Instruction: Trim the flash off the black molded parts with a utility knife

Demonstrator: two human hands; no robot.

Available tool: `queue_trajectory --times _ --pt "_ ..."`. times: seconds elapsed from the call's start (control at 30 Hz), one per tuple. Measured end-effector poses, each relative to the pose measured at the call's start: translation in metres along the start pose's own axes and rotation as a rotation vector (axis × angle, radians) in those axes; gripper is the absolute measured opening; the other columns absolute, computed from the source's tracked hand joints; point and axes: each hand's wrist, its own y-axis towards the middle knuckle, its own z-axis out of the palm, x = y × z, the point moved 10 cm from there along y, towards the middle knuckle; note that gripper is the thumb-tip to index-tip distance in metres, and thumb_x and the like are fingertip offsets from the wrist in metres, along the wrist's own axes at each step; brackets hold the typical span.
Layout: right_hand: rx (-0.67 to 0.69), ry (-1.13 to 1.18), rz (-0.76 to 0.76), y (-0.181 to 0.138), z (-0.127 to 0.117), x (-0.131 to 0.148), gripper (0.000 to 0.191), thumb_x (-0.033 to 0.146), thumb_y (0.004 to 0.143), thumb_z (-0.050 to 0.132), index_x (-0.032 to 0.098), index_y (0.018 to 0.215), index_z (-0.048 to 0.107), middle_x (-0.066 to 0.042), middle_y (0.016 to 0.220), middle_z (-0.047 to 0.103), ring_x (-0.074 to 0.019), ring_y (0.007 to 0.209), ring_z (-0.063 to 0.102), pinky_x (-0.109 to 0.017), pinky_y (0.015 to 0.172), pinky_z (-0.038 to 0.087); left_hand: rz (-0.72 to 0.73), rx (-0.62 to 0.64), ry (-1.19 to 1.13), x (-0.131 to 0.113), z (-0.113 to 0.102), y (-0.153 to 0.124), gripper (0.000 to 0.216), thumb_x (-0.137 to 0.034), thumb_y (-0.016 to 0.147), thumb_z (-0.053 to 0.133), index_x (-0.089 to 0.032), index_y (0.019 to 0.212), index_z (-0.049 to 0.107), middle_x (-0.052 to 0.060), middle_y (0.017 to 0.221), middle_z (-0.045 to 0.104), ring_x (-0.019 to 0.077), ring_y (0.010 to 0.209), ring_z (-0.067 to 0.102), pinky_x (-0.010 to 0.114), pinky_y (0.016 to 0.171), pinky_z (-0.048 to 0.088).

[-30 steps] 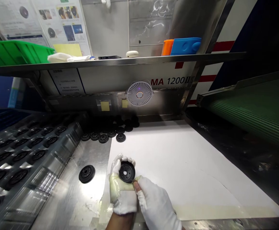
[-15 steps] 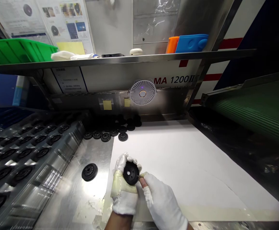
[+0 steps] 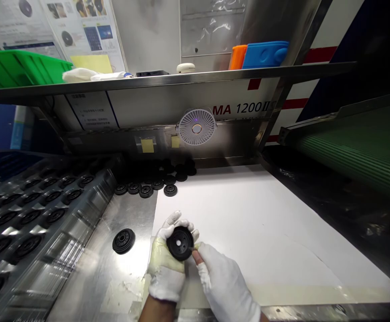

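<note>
A black round plastic wheel (image 3: 180, 243) with a pale hole at its centre rests in my gloved left hand (image 3: 168, 259), its hollow face up. The fingers curl round its far side, and the thumb is raised at the left. At the wheel's right edge my gloved right hand (image 3: 223, 279) is pinched closed, the bare thumb tip showing. A small dark tip pokes from that pinch against the rim; its kind is hidden. Left of my hands a ribbed black wheel (image 3: 123, 241) lies on the metal table (image 3: 90, 273).
Several black wheels (image 3: 146, 191) cluster at the back. A clear plastic tray (image 3: 81, 223) of wheels fills the left. White paper (image 3: 248, 223) covers the right of the table. A small fan (image 3: 196, 128) hangs under the shelf (image 3: 168, 80); a green conveyor belt (image 3: 358, 147) stands right.
My left hand has turned a little, showing the wheel's hollow face more fully, and its thumb has lifted. My right hand's pinch stays at the rim. The view has shifted slightly.
</note>
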Motion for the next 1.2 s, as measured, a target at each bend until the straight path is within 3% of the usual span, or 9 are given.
queue_trajectory --times 0.1,0.3,0.47,0.53,0.67,0.8,0.97,1.03,1.2 --pt "-0.013 -0.001 0.023 -0.001 0.000 -0.003 0.024 0.031 0.090 0.029 0.024 0.078 0.048 0.000 0.068 0.059 -0.0177 0.058 0.054 -0.029 0.053 0.033 0.033 0.019 -0.064 -0.003 0.004 0.002 0.012 -0.013 0.070 0.055 -0.016 0.081 0.060 0.001 0.064 0.057 0.0152 0.064 0.058 0.032 0.067 0.050" --pt "-0.059 0.012 -0.041 -0.005 0.003 0.012 0.026 0.031 0.091 0.028 0.024 0.075 0.047 0.001 0.066 0.058 -0.0162 0.054 0.052 -0.028 0.050 0.031 0.086 -0.049 -0.192 -0.001 0.005 0.007 0.006 -0.014 0.073 0.059 -0.018 0.077 0.058 -0.001 0.068 0.056 0.0093 0.065 0.056 0.026 0.072 0.050" --pt "-0.059 -0.012 -0.027 -0.003 -0.005 0.007 0.021 0.028 0.090 0.032 0.025 0.076 0.047 0.002 0.067 0.057 -0.0168 0.057 0.052 -0.029 0.051 0.030 -0.008 -0.024 -0.050 0.005 0.000 0.002 0.030 -0.015 0.071 0.055 -0.016 0.101 0.059 0.012 0.094 0.063 0.0252 0.088 0.060 0.044 0.077 0.050" --pt "-0.046 0.009 0.001 -0.002 -0.007 0.001 0.019 0.026 0.089 0.032 0.025 0.079 0.048 0.001 0.069 0.057 -0.0169 0.059 0.053 -0.029 0.054 0.032 -0.046 0.003 -0.014 0.007 -0.001 0.002 0.030 -0.016 0.071 0.053 -0.014 0.101 0.059 0.013 0.089 0.063 0.0265 0.084 0.061 0.045 0.073 0.050" --pt "-0.049 -0.021 0.023 -0.004 -0.003 -0.002 0.020 0.027 0.089 0.032 0.024 0.079 0.049 0.001 0.067 0.057 -0.0171 0.057 0.054 -0.029 0.053 0.032 -0.009 -0.023 -0.090 0.005 -0.004 0.009 0.013 -0.012 0.071 0.055 -0.014 0.082 0.061 0.003 0.064 0.057 0.0158 0.064 0.058 0.032 0.063 0.050" --pt "-0.090 -0.037 -0.048 -0.007 0.002 0.013 0.023 0.029 0.090 0.031 0.024 0.074 0.047 0.002 0.062 0.056 -0.0162 0.052 0.051 -0.029 0.049 0.028 0.089 -0.083 -0.177 -0.002 -0.006 0.012 0.007 -0.011 0.071 0.059 -0.016 0.077 0.059 0.000 0.066 0.057 0.0101 0.062 0.056 0.026 0.066 0.050" --pt "-0.072 -0.021 -0.052 -0.007 -0.001 0.011 0.020 0.028 0.089 0.032 0.025 0.075 0.047 0.002 0.066 0.057 -0.0163 0.055 0.052 -0.029 0.051 0.029 0.037 -0.006 -0.039 -0.001 -0.005 0.005 0.035 -0.013 0.071 0.056 -0.018 0.106 0.057 0.012 0.096 0.062 0.0247 0.089 0.060 0.043 0.078 0.049" --pt "-0.060 -0.007 -0.025 -0.006 -0.002 0.004 0.019 0.028 0.089 0.033 0.025 0.078 0.048 0.002 0.067 0.057 -0.0162 0.056 0.052 -0.029 0.052 0.031 -0.020 0.008 -0.027 0.002 -0.006 0.004 0.034 -0.014 0.070 0.055 -0.016 0.104 0.058 0.012 0.088 0.063 0.0254 0.083 0.061 0.043 0.073 0.050" --pt "-0.073 -0.047 -0.011 -0.008 0.000 0.002 0.020 0.028 0.090 0.033 0.024 0.078 0.048 0.001 0.066 0.057 -0.0166 0.056 0.053 -0.029 0.052 0.030 -0.013 -0.089 -0.137 0.003 -0.009 0.009 0.009 -0.011 0.071 0.057 -0.015 0.078 0.059 0.002 0.062 0.056 0.0127 0.060 0.055 0.028 0.062 0.049"
